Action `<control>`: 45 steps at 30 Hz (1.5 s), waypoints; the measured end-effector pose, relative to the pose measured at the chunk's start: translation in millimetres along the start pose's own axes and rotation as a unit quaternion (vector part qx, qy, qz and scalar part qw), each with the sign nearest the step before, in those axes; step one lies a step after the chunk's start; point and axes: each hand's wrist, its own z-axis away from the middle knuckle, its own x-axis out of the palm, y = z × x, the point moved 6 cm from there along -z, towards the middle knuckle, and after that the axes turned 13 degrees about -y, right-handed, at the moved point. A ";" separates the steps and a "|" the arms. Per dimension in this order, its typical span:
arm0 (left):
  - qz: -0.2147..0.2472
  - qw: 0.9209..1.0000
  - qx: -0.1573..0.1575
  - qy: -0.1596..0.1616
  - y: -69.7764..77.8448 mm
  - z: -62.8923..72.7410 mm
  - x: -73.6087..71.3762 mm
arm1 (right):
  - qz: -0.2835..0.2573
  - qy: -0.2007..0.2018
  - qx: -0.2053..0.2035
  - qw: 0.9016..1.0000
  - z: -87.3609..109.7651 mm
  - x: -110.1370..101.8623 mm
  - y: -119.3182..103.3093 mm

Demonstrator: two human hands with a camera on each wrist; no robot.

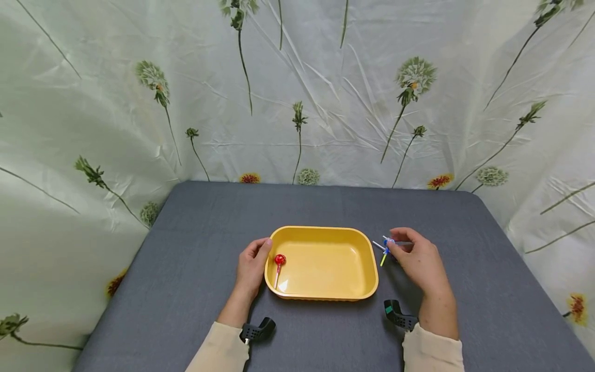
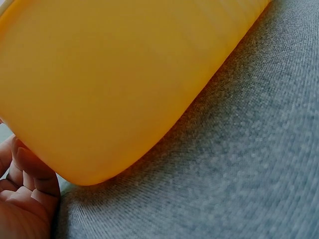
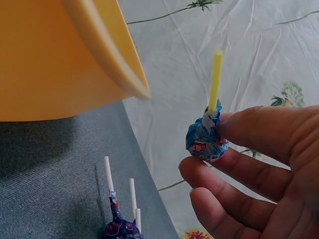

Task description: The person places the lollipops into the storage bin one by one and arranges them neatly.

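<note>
My left hand (image 1: 251, 267) holds the left end of a yellow plastic tray (image 1: 325, 263), its thumb on the rim. A red lollipop (image 1: 280, 260) lies inside the tray near the left wall, stick toward the near side. Just beyond the tray's right end, my right hand (image 1: 422, 262) pinches a blue-wrapped lollipop (image 3: 203, 142) between thumb and fingers, its yellow stick pointing up in the right wrist view. Below it in that view are purple-wrapped lollipops (image 3: 121, 230) with white sticks, partly cut off by the frame. The left wrist view shows mostly the tray's outer wall (image 2: 109, 89).
A grey cloth (image 1: 223, 217) covers the table. Behind and beside it hangs a pale curtain (image 1: 339, 103) printed with dandelions. Each wrist wears a black camera mount, the left mount (image 1: 257, 329) and the right mount (image 1: 400, 315) both near the tray's front.
</note>
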 end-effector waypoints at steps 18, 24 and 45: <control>0.003 1.000 0.005 0.004 -1.1 -1.3 -0.1 | 0.007 0.004 -0.022 1.000 2.4 3.3 -10.6; -0.003 1.000 0.005 0.005 -0.9 -1.5 -0.6 | 0.012 -0.007 -0.028 1.000 1.0 8.0 -13.1; -0.005 1.000 0.000 0.002 -0.8 -2.3 -1.6 | -0.002 -0.013 -0.056 0.998 -1.1 21.7 -29.1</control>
